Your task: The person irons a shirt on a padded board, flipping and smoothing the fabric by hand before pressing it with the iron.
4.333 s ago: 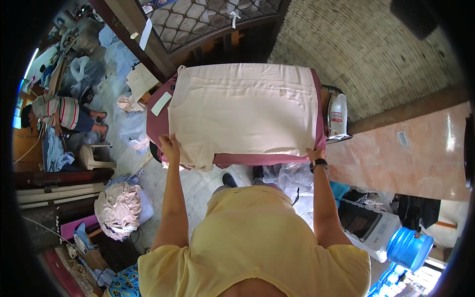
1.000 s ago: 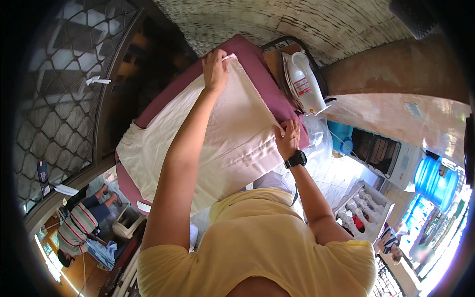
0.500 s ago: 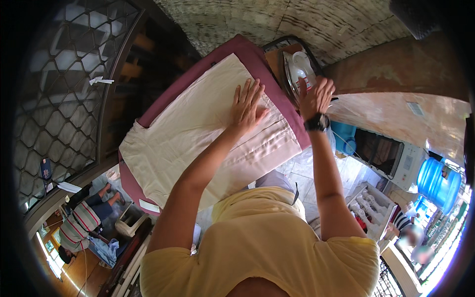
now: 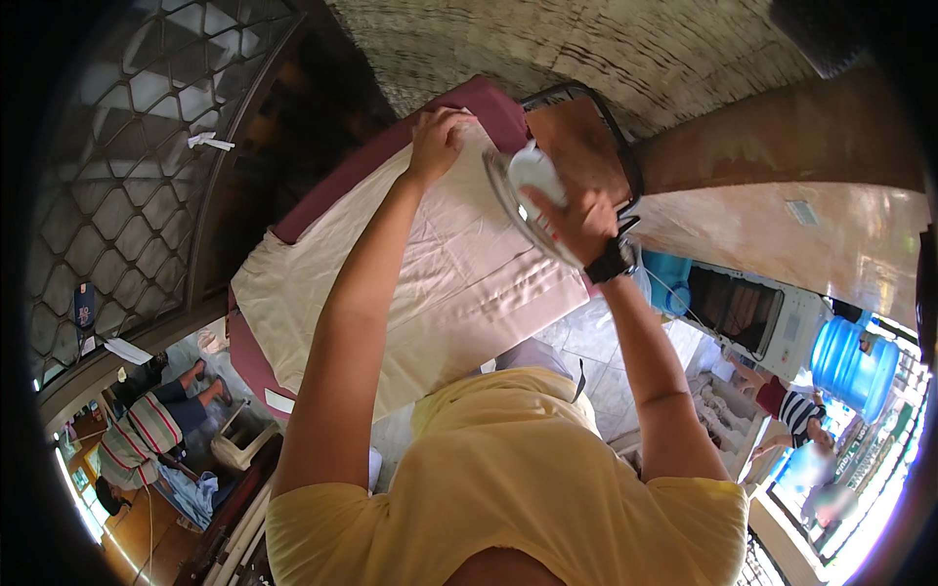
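Observation:
A cream cloth [image 4: 391,264], perhaps a pillowcase, lies spread over a maroon-covered ironing board [image 4: 489,103]. At its far corner my left hand [image 4: 437,146] has its fingers bent around the fabric edge. My right hand [image 4: 576,227], with a dark watch on the wrist, grips a clothes iron [image 4: 535,174] with a white body and a shiny soleplate. The iron is tilted on its side above the cloth's right part, blurred by motion. Light creases run along the cloth below it.
Right of the board's far end is a brown rest plate [image 4: 578,146] in a black metal frame. A metal lattice gate [image 4: 147,146] stands at left, a stone wall ahead. Blue water jugs [image 4: 853,356] are at right. Other people [image 4: 147,435] are at lower left and right.
My right hand has lifted the iron off the rest plate and brought it left over the cloth. My left hand has moved from mid-cloth to the far corner, its fingers now bent.

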Demonstrator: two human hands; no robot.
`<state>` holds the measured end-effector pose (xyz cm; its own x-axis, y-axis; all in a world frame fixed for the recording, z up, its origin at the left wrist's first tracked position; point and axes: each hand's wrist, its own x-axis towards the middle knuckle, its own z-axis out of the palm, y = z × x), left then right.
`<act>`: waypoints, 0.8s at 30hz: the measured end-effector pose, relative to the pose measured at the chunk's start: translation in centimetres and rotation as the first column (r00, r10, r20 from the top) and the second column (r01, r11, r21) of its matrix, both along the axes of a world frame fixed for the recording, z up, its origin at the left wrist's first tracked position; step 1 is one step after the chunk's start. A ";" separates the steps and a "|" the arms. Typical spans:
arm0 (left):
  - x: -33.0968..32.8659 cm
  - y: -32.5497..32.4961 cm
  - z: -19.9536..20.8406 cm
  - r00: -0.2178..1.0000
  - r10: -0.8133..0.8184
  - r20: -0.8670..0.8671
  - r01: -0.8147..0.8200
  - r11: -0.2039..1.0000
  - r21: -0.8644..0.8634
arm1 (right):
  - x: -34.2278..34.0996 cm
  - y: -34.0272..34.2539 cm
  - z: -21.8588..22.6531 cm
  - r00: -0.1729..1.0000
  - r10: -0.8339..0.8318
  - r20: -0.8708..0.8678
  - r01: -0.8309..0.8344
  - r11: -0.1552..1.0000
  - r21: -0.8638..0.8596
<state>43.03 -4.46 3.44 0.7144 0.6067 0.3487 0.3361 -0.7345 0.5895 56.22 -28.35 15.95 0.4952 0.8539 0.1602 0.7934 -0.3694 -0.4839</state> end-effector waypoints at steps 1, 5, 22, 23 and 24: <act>0.4 0.4 -0.1 0.998 -0.001 0.062 0.007 0.995 -0.103 | -1.3 -0.2 -0.5 1.000 0.012 -0.008 -0.012 1.000 -0.009; 0.4 3.7 -0.7 0.988 -0.154 -0.008 0.125 0.831 -0.542 | -3.9 0.0 -3.2 0.997 -0.020 0.077 0.021 1.000 -0.005; -9.5 -6.2 1.5 0.920 0.372 -0.123 -0.343 0.916 0.207 | 0.9 10.5 -3.8 0.996 0.072 -0.051 -0.084 0.952 -0.294; -9.9 -6.0 0.9 0.922 0.365 -0.129 -0.342 0.924 0.174 | 1.0 9.5 -1.9 0.953 0.118 -0.278 -0.220 0.902 -0.371; -9.8 -5.7 0.7 0.927 0.353 -0.128 -0.335 0.931 0.142 | 1.5 8.2 -2.5 0.954 0.295 -0.062 -0.300 0.918 -0.259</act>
<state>33.20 -10.14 4.15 0.5179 0.7862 0.3371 0.6575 -0.6179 0.4311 57.68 -20.13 13.49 0.2127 0.9723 -0.0972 0.8768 -0.2338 -0.4202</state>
